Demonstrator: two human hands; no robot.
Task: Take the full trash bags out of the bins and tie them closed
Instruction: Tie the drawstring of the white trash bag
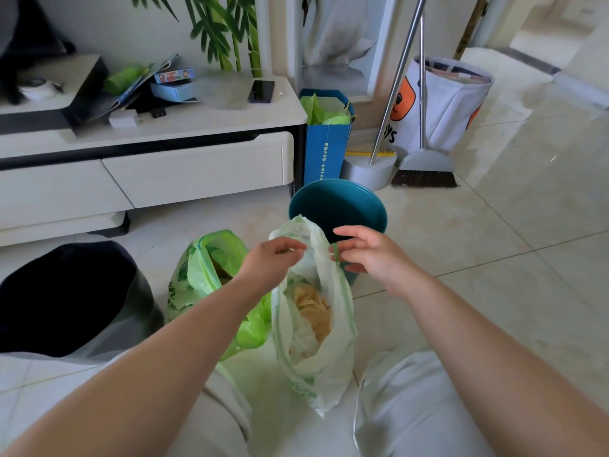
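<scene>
A white trash bag with green print (316, 354) hangs in front of me, open at the top, with crumpled brownish paper inside. My left hand (273, 258) pinches the left side of its rim. My right hand (365, 252) pinches the right side by a green drawstring. Just behind the bag stands a teal bin (339, 206) with no bag showing in it. A green trash bag (204, 275) sits on the floor to the left, open at the top, partly behind my left forearm. A dark bin (75, 291) stands at the far left.
A white TV cabinet (197, 166) runs along the left wall with a phone and boxes on top. A blue paper bag (326, 143), a dustpan, a broom (425, 166) and a white laundry basket (448, 100) stand behind the teal bin. My knees are at the bottom.
</scene>
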